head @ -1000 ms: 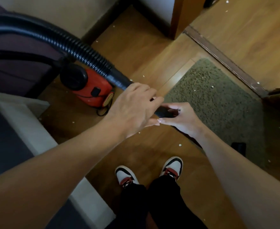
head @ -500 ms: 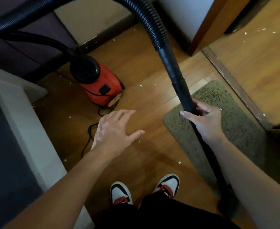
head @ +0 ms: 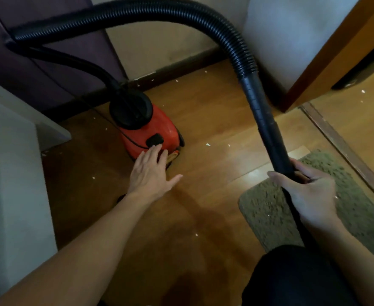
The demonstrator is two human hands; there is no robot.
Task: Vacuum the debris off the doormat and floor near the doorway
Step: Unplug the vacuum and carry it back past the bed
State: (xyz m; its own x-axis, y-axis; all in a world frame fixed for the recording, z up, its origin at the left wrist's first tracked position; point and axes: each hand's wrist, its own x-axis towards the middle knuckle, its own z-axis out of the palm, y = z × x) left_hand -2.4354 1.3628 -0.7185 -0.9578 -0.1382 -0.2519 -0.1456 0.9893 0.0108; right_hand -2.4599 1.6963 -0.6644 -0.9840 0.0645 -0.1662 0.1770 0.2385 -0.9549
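L hand has gone fwd since half a sec ago. Then it hung over bare floor, short of the vacuum. Now it's over the near end of the red body, fingertips just below the black switch. Fingers are straight and a bit spread, thumb out to the side, holding nothing. Can't tell if any tip actually presses the switch.

R hand is as before: fingers & thumb curled round the black wand, gripping it low down, over the near-left corner of the doormat. Below my wrist the wand is hidden, so I can't see the nozzle end.

The ribbed hose now arches wider across the top, from the far left over to the wand. My shoes have dropped out of view, and a knee in black shows bottom right instead.

Debris not yet picked up: white flecks lie on the floor btw vacuum & wand. A few are on the mat, and more lie past the threshold, top right.
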